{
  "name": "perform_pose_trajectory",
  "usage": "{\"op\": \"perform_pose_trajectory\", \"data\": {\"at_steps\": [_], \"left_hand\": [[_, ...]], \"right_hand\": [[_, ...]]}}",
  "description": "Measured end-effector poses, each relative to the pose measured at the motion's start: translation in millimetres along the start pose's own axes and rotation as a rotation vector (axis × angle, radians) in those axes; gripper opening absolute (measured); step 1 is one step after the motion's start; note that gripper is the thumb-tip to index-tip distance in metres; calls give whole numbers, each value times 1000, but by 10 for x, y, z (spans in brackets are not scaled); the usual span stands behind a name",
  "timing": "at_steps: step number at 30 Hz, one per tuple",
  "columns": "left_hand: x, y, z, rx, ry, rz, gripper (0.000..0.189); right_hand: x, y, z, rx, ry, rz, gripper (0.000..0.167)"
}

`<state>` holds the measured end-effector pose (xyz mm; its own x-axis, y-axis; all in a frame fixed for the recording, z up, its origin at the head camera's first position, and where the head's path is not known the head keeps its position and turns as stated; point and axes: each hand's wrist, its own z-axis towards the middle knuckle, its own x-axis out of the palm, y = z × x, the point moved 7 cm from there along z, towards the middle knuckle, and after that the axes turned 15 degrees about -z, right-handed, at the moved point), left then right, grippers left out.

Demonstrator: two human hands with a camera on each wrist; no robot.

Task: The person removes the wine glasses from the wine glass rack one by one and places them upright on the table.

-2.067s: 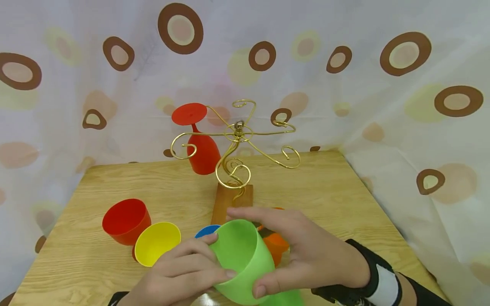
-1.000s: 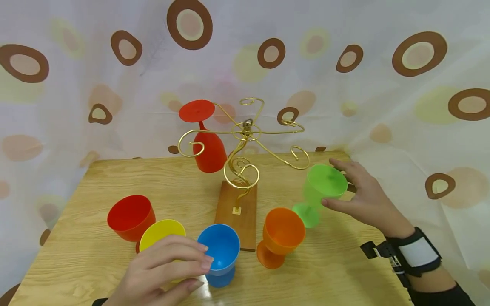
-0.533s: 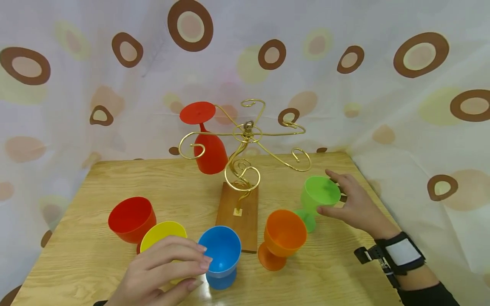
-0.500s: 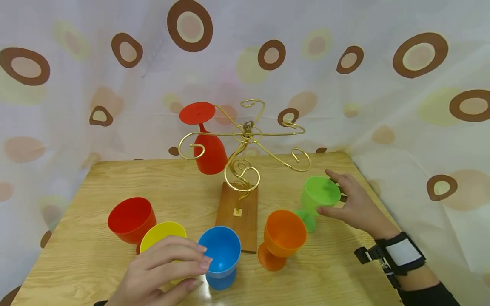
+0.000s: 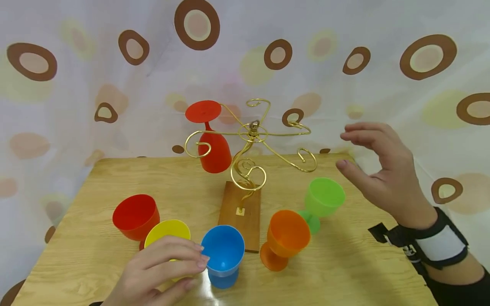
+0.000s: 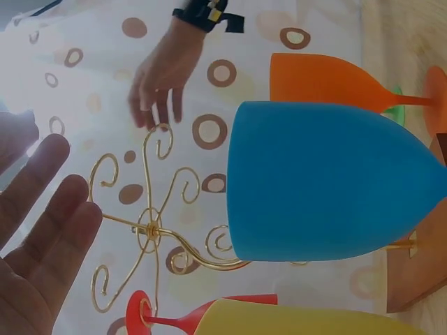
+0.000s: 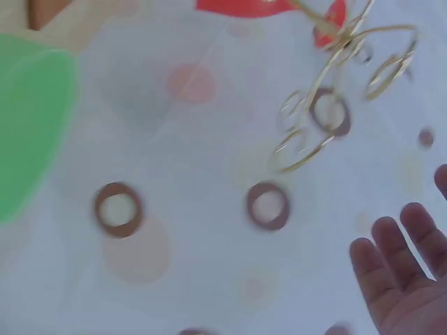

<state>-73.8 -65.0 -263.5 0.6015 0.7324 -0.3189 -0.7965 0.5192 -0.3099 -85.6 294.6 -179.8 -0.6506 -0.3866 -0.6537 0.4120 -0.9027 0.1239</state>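
Observation:
My right hand [image 5: 394, 174] is raised above the table's right side, fingers spread and holding nothing. Below and left of it, a light green plastic goblet [image 5: 325, 197] stands upright. My left hand [image 5: 160, 267] hovers at the front with loose fingers. It is nearest to a blue goblet [image 5: 223, 250]; in the left wrist view a gap separates the fingers [image 6: 52, 209] from the blue bowl. Partly behind this hand is a yellow goblet [image 5: 168, 231]. An orange goblet [image 5: 289, 233] stands between blue and green, and a red goblet [image 5: 135, 216] at the left.
A gold wire rack [image 5: 253, 132] with curled arms rises from a wooden base [image 5: 239, 229] mid-table. From its back-left arm a second red goblet [image 5: 215, 153] hangs upside down. Patterned cloth [image 5: 229, 51] surrounds the wooden table [image 5: 84, 255] at the back and sides.
The green goblet went from between both hands to the right of the table in my right hand. That hand has since let go and risen up and right. My left hand moved left, then stayed.

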Motion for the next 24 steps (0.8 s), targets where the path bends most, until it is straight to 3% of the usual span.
{"op": "perform_pose_trajectory", "data": {"at_steps": [4,9,12,17,24], "left_hand": [[-19,-13,19,28,5,9,20],[-21,-34,10,13,11,6,20],[-24,-34,6,4,18,9,20],[-17,-40,-1,-14,21,8,21],[-6,-58,5,-34,20,14,21]], "right_hand": [[93,421,500,-223,132,-40,46],[434,628,1015,-392,378,-95,45],[678,664,1308,-408,541,-152,45],[1102,722,1690,-363,765,-223,46],[1594,882,1919,-364,997,-252,52]]}}
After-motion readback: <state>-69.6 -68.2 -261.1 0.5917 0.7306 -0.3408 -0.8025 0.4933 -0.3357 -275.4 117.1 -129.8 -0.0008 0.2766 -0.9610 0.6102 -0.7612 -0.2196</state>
